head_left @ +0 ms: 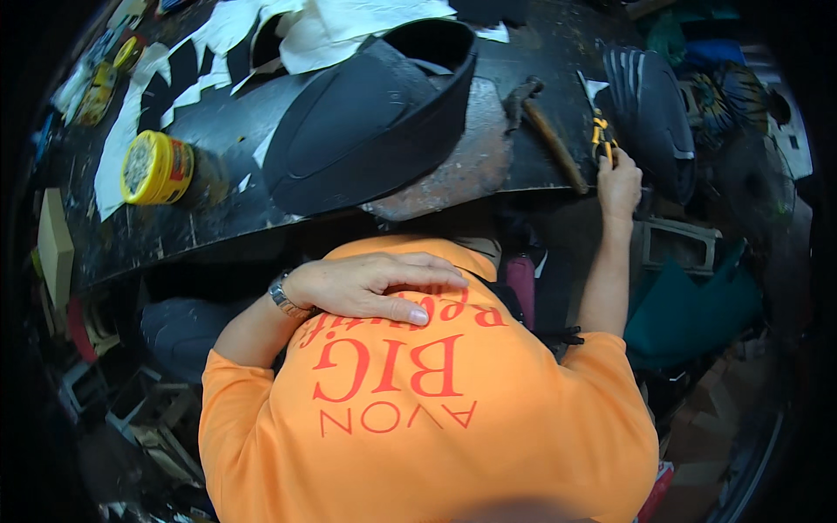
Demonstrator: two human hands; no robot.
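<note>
My left hand (375, 283) lies flat on the front of my orange shirt, fingers stretched out and holding nothing. Toward the right side of the dark worktable, my right hand (619, 185) is closed on yellow-handled scissors (601, 132), whose far end points away from me. Just right of that hand is a stack of dark, curved pieces (649, 118) with pale edges. A hammer (551, 139) with a wooden handle lies to the left of the scissors. In the middle sits a large black shaped piece (349, 139), with a folded-up wall at its far end.
Under the black piece is a worn slab (471, 161). A yellow tub (157, 170) stands at the left of the worktable (235, 213). White cut scraps (349, 30) are heaped at the back. Below the table's right edge are a grey frame (680, 246) and green material (693, 305).
</note>
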